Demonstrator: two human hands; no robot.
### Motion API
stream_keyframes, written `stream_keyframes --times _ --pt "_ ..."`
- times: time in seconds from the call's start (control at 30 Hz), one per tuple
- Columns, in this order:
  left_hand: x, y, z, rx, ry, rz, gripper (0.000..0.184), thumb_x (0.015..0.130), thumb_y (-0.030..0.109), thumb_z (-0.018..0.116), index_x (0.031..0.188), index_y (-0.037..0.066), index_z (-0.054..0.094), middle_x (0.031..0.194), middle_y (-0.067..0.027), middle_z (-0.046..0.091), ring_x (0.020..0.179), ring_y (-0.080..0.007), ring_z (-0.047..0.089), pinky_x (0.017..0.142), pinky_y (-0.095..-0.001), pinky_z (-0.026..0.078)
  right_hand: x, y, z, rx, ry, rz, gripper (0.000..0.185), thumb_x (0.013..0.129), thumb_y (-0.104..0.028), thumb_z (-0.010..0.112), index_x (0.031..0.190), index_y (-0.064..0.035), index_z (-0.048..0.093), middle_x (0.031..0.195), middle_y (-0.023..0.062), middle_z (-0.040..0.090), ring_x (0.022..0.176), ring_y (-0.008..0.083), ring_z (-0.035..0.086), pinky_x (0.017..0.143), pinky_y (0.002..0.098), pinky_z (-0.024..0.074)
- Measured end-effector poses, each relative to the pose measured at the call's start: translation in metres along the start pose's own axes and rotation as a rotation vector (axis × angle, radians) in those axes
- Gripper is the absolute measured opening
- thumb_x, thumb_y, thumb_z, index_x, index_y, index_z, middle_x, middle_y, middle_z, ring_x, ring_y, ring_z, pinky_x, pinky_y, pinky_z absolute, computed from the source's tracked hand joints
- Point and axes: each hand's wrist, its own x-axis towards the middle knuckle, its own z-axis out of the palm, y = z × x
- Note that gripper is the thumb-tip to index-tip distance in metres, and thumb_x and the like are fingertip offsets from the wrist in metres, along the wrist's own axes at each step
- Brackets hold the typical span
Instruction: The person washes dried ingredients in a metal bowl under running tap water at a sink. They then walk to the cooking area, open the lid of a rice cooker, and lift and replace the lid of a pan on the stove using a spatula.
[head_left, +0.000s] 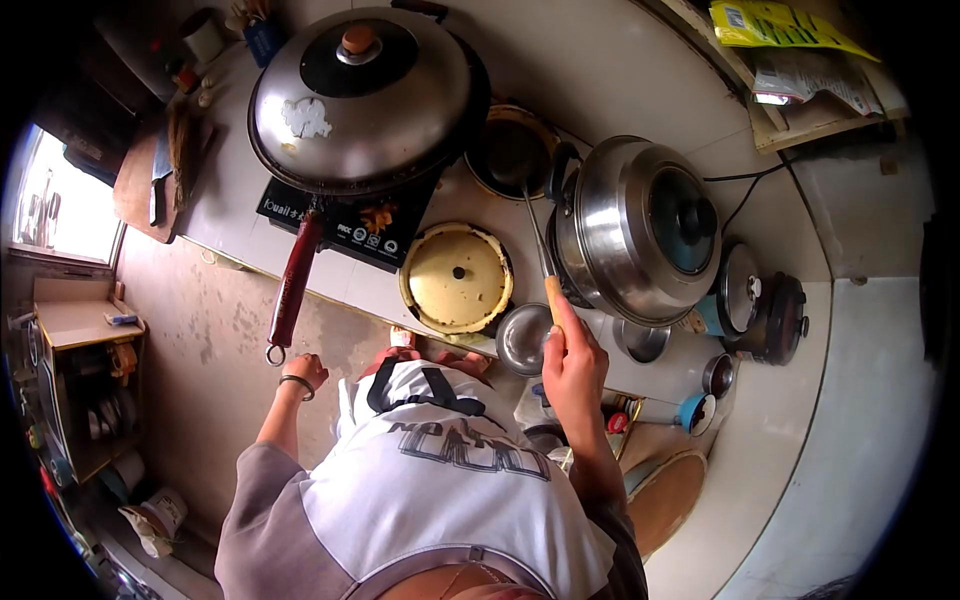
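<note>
My right hand (574, 362) is closed round the wooden handle of a metal ladle (541, 245), whose far end reaches into a dark round pot (512, 150). My left hand (309, 372), with a bracelet at the wrist, hangs beside my body below the red wok handle (294, 285); its fingers look curled and I see nothing in them. A large lidded wok (365, 105) rests on a black induction cooker (345, 232). Between cooker and ladle lies a round yellow lid (456, 278). Close to my right hand stands a small metal bowl (524, 340).
To the right stands a big lidded steamer pot (640, 230), with another metal bowl (642, 340) and dark lidded pot (780, 318) beyond. A knife (159, 175) and cutting board (140, 195) lie at the left counter end. Yellow packaging (790, 28) sits on the upper right shelf.
</note>
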Motion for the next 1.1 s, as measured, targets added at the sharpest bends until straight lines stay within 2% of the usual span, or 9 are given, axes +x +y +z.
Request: stream_keyframes --times 0.07,0.17,0.27,0.37,0.47,0.67,0.83,1.1 --pt "0.002 -0.002 0.001 -0.013 -0.007 -0.01 0.03 0.078 0.037 0.062 0.089 0.01 0.069 0.096 -0.0142 0.068 0.09 -0.03 0.066 0.08 -0.0389 0.053 -0.001 0.013 0.008 0.008 0.071 -0.055 0.042 0.085 -0.003 0.052 0.127 -0.0057 0.054 0.091 0.0174 0.065 0.075 0.0327 0.064 0.065 0.0408 0.0511" --pt "0.001 0.001 0.001 -0.029 -0.019 -0.018 0.03 0.079 0.038 0.062 0.089 0.011 0.069 0.096 -0.0141 0.068 0.09 -0.0303 0.066 0.08 -0.0388 0.053 0.001 0.019 0.012 0.031 0.112 -0.084 0.04 0.085 -0.003 0.052 0.125 -0.0036 0.055 0.094 0.0199 0.066 0.075 0.033 0.065 0.067 0.04 0.0513" --pt "-0.002 0.004 0.002 -0.032 -0.006 -0.004 0.03 0.079 0.038 0.062 0.089 0.011 0.069 0.096 -0.0141 0.068 0.09 -0.0305 0.066 0.08 -0.0387 0.053 0.0 0.03 0.016 0.224 0.12 -0.014 0.04 0.088 -0.003 0.051 0.127 -0.0022 0.054 0.085 0.0139 0.066 0.065 0.0223 0.062 0.061 0.0319 0.0494" --pt "0.0 0.006 0.006 -0.039 -0.013 -0.003 0.031 0.079 0.039 0.063 0.089 0.011 0.069 0.096 -0.014 0.068 0.09 -0.0305 0.066 0.08 -0.0388 0.053 -0.005 0.037 0.012 0.724 0.008 0.324 0.039 0.093 -0.006 0.048 0.132 -0.0037 0.052 0.079 0.0047 0.06 0.054 0.0035 0.043 0.047 0.0193 0.0354" --pt "0.004 0.006 0.009 -0.045 -0.007 0.006 0.032 0.079 0.04 0.063 0.089 0.01 0.069 0.097 -0.0138 0.068 0.091 -0.0305 0.066 0.081 -0.0391 0.053 -0.006 0.032 0.009 0.986 0.001 0.469 0.038 0.095 -0.006 0.046 0.132 -0.0042 0.051 0.075 -0.0009 0.052 0.054 -0.0001 0.038 0.047 0.0165 0.032" --pt "0.0 0.016 0.001 -0.048 -0.007 0.005 0.033 0.08 0.04 0.062 0.09 0.009 0.069 0.098 -0.0142 0.068 0.092 -0.0308 0.066 0.081 -0.0393 0.052 -0.012 0.031 0.019 1.031 0.058 0.423 0.039 0.097 -0.007 0.044 0.135 -0.0049 0.048 0.077 0.0005 0.053 0.05 -0.0002 0.032 0.044 0.017 0.0258" --pt "0.0 0.023 0.001 -0.019 -0.052 -0.008 0.034 0.081 0.041 0.061 0.09 0.009 0.069 0.097 -0.0145 0.068 0.092 -0.031 0.066 0.082 -0.0394 0.052 -0.015 0.038 0.025 1.062 0.081 0.362 0.039 0.097 -0.007 0.043 0.136 -0.0049 0.047 0.078 0.0007 0.053 0.051 0.0002 0.032 0.044 0.017 0.0259" --pt "0.001 0.023 0.01 -0.008 -0.002 0.039 0.034 0.08 0.04 0.061 0.09 0.009 0.069 0.096 -0.0144 0.069 0.091 -0.0307 0.066 0.081 -0.039 0.053 -0.017 0.041 0.028 1.024 0.085 0.337 0.04 0.097 -0.007 0.042 0.136 -0.0051 0.046 0.078 0.0008 0.053 0.052 0.0004 0.033 0.046 0.0168 0.0273"
